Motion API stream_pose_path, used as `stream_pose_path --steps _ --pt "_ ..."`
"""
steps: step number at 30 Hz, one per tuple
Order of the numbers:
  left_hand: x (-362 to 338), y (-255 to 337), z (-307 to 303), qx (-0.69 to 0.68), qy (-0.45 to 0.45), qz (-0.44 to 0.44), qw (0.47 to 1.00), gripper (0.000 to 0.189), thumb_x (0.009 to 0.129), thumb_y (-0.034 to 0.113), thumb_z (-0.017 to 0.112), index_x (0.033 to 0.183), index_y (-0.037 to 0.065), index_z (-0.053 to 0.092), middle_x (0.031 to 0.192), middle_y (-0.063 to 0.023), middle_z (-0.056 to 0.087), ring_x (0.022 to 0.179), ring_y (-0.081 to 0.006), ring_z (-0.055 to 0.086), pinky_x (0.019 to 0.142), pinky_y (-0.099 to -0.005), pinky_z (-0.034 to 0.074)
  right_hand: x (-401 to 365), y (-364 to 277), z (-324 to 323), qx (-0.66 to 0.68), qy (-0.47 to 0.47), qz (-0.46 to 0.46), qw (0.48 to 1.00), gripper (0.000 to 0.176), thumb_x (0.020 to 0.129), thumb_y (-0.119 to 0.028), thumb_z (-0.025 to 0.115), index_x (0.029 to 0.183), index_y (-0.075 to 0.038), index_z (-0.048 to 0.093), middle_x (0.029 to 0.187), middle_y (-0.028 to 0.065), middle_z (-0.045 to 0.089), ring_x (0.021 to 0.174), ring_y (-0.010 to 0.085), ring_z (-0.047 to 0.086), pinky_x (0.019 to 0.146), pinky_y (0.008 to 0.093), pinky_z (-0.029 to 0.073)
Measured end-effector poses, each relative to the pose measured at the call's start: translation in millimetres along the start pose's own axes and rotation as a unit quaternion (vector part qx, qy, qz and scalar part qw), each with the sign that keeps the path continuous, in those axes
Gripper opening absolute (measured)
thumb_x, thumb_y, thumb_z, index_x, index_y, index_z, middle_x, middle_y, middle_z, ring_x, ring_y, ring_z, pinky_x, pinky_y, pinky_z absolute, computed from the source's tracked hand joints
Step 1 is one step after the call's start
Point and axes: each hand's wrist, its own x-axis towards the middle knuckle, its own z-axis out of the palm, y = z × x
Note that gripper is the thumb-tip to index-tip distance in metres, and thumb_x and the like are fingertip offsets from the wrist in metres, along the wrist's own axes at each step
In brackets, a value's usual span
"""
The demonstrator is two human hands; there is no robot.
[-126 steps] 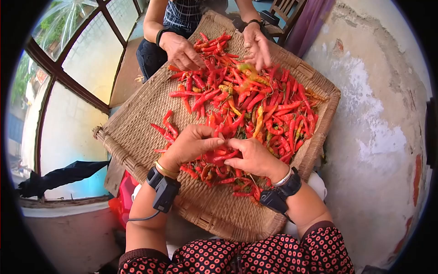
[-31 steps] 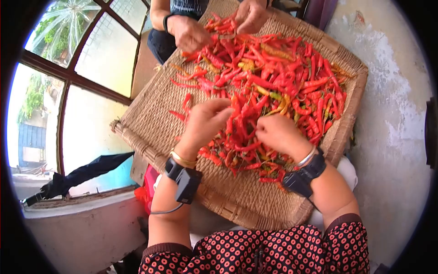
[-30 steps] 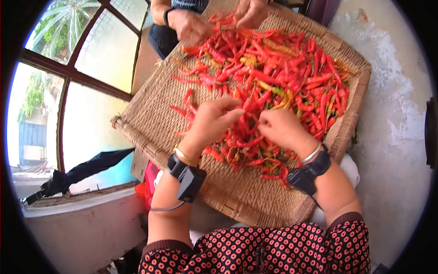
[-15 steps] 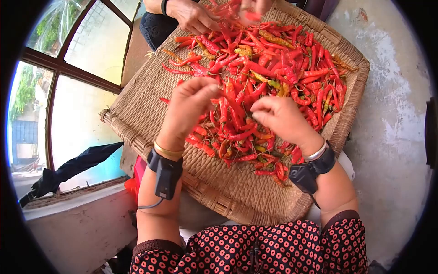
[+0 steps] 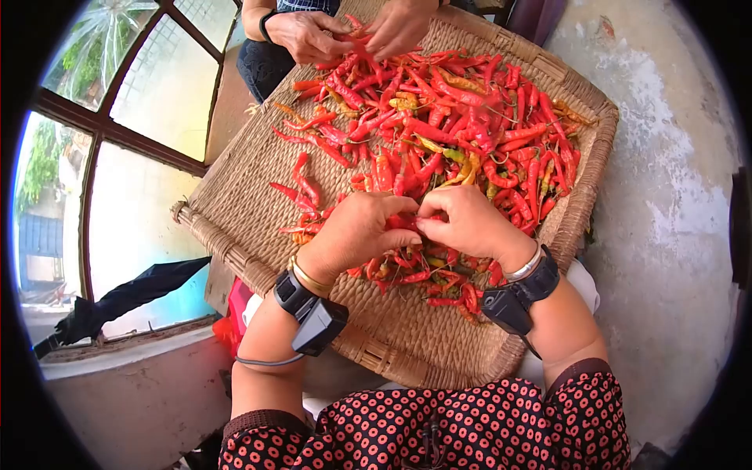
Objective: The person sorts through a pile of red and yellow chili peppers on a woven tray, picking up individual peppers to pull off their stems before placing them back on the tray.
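Note:
Over the near part of the woven tray (image 5: 235, 168), my left hand (image 5: 356, 235) is closed around a red chili pepper (image 5: 401, 222). My right hand (image 5: 474, 223) meets it from the right, thumb and fingertips pinched at the pepper's end; the exact contact is partly hidden by the fingers. Beneath and beyond both hands spreads a heap of red chili peppers (image 5: 470, 102), with a few yellowish and green ones among them. Several single peppers lie apart to the left of my left hand.
Across the tray, another person's hands (image 5: 352, 39) hold red peppers. A window (image 5: 98, 117) and a folded black umbrella (image 5: 129, 294) are on the left. Bare concrete floor (image 5: 658, 235) lies to the right. Dark devices are strapped on both my wrists.
My hands came down toward me and together, now meeting at a red pepper. Several peppers now lie further left on the tray. The other person's hands drew together over peppers.

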Motion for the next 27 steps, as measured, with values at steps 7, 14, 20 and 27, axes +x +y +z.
stream_pose_path --steps 7,14,20,27 --pt "-1.3 2.6 -2.8 -0.024 0.055 -0.018 0.998 0.022 0.075 0.009 0.069 0.094 0.002 0.062 0.074 -0.004 0.062 0.065 -0.013 0.058 0.059 -0.0239 0.045 -0.8 -9.1 -3.9 0.342 0.009 0.108 0.933 0.017 0.082 -0.013 0.062 0.096 -0.002 0.061 0.073 -0.0008 0.058 0.063 0.0052 0.053 0.058 0.0216 0.045" --pt "-4.4 6.0 -11.0 -0.411 0.082 -0.157 0.894 0.015 0.086 0.013 0.059 0.097 0.003 0.063 0.076 0.0034 0.06 0.057 -0.0014 0.051 0.053 -0.0161 0.041 0.2 -13.6 5.4 0.367 0.011 0.023 0.93 0.046 0.078 -0.008 0.067 0.12 -0.001 0.048 0.096 0.0041 0.057 0.08 0.006 0.055 0.07 0.0214 0.048" --pt "-5.1 0.7 -29.2 -0.326 0.17 -0.243 0.898 0.02 0.088 0.012 0.056 0.103 0.0 0.062 0.077 -0.0005 0.064 0.054 -0.0031 0.053 0.05 -0.0163 0.042 2.8 -13.3 2.1 0.333 -0.06 0.152 0.929 0.018 0.083 -0.009 0.06 0.097 0.0 0.057 0.074 0.0025 0.06 0.059 0.0059 0.054 0.054 0.0188 0.045" --pt "-3.6 -17.7 -28.6 -0.2 0.206 -0.157 0.945 0.027 0.091 0.014 0.052 0.115 0.004 0.057 0.063 0.0059 0.051 0.051 -0.0008 0.043 0.045 -0.0162 0.034 -0.6 -10.3 -11.4 0.552 -0.051 0.089 0.827 0.011 0.088 -0.016 0.053 0.088 -0.006 0.058 0.071 0.0011 0.06 0.052 0.0034 0.051 0.047 0.017 0.041"
